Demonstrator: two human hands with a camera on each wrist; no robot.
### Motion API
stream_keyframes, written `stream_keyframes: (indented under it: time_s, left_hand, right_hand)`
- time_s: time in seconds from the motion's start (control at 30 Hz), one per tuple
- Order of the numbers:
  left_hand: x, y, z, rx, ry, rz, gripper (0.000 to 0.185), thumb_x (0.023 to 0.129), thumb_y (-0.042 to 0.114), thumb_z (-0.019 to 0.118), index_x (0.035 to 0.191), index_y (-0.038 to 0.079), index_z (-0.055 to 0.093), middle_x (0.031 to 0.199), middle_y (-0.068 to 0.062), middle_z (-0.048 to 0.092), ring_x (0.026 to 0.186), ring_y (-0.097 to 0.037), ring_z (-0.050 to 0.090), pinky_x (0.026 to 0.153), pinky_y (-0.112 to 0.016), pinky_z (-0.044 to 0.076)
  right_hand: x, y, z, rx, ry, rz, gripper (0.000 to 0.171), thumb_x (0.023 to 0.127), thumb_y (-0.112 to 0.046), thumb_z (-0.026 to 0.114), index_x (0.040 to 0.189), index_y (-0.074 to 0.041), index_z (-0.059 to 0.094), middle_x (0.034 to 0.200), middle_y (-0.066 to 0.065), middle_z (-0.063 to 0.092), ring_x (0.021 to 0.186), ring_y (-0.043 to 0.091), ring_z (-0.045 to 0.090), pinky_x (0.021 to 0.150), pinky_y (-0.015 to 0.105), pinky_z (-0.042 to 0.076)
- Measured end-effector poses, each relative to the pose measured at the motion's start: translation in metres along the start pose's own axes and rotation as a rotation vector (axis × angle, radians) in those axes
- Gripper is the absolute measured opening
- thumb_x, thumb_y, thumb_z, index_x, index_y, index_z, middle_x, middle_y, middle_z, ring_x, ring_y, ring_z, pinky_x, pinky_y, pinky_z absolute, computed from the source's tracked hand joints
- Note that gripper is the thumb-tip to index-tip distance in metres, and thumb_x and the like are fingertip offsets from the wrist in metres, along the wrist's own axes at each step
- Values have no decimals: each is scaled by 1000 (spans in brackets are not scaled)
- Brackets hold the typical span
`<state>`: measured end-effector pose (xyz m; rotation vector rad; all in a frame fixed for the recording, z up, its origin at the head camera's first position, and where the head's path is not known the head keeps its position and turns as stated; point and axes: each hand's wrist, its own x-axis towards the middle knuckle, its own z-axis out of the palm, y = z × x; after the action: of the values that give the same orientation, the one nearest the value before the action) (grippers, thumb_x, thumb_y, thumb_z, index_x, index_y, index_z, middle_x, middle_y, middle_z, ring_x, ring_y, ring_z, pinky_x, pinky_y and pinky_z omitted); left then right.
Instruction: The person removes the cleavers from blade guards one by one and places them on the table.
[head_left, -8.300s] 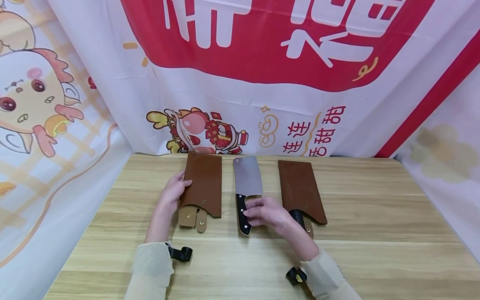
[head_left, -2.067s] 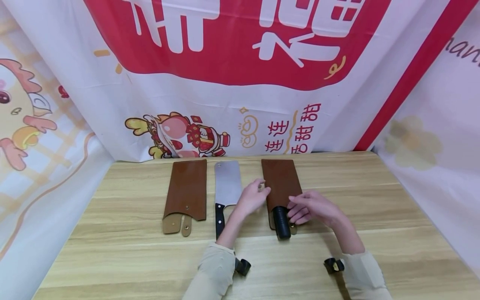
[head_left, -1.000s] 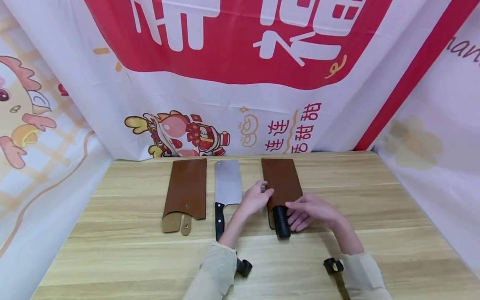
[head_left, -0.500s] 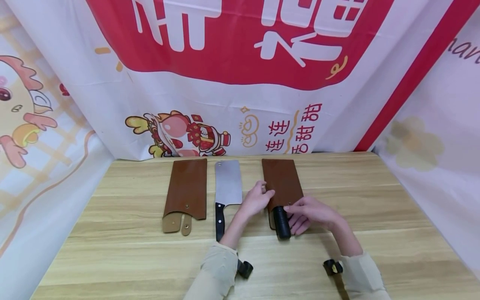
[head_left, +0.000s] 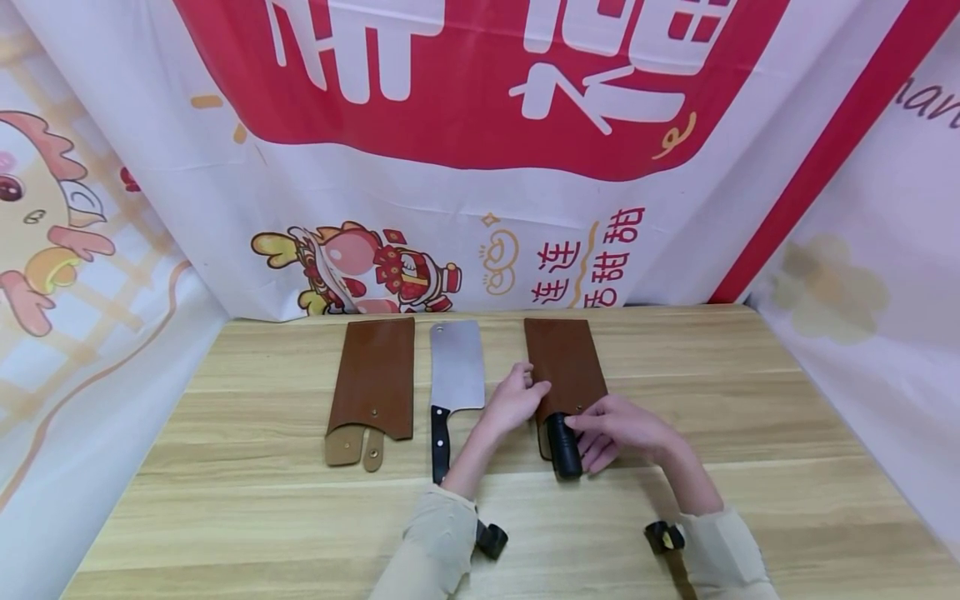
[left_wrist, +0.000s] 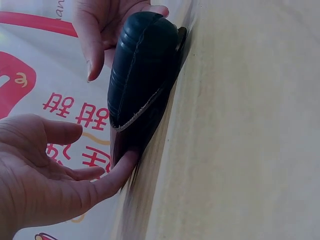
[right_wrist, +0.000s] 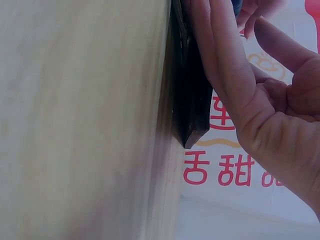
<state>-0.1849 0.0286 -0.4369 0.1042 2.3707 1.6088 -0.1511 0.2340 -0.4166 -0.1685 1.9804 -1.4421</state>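
A brown leather sheath (head_left: 564, 362) lies on the table with a black handle (head_left: 564, 446) sticking out of its near end; whatever is inside is hidden. My left hand (head_left: 516, 398) is at the sheath's left edge, one finger touching it low down and the thumb apart, as the left wrist view shows. On the other side, my right hand (head_left: 618, 429) has its fingers extended beside the handle and sheath. Its thumb hovers over the handle, apart from it in the left wrist view. Left of my hands lies a bare cleaver (head_left: 457, 367) with a black riveted handle.
A second brown sheath (head_left: 375, 375) with tan snap flaps lies flat left of the cleaver. The wooden table (head_left: 262, 517) ends at a printed cloth backdrop (head_left: 480, 200), and cloth walls rise at both sides. Black camera mounts are on both wrists.
Since the oldest frame, both hands have left the left sheath and cleaver for the right sheath. Over the last second my right hand has slid slightly left and nearer along the handle.
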Motion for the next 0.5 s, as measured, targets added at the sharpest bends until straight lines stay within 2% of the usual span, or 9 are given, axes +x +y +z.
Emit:
stream_keyframes:
  time_s: [0.1, 0.3, 0.5]
  left_hand:
    - [1, -1, 1, -31, -6, -5, 56, 104, 21, 59, 150, -7, 42, 143, -28, 57, 130, -38, 57, 106, -49, 48]
    - [0, -1, 3, -97, -33, -52, 60, 105, 21, 59, 152, -9, 38, 147, -27, 53, 119, -35, 64, 83, -40, 61]
    - [-1, -2, 3, -121, -52, -86, 62, 106, 23, 58, 153, -10, 36, 149, -29, 50, 116, -37, 66, 78, -38, 62]
  right_hand:
    - [0, 0, 1, -4, -2, 1, 38, 105, -26, 62, 102, 11, 69, 81, 20, 71, 69, 28, 74, 67, 44, 63]
    - [2, 1, 1, -16, -8, -9, 35, 105, -23, 63, 102, 11, 69, 81, 19, 71, 68, 27, 74, 66, 44, 63]
    - [2, 1, 2, -37, -2, -19, 32, 103, -21, 65, 99, 10, 70, 80, 18, 71, 68, 28, 74, 66, 44, 63]
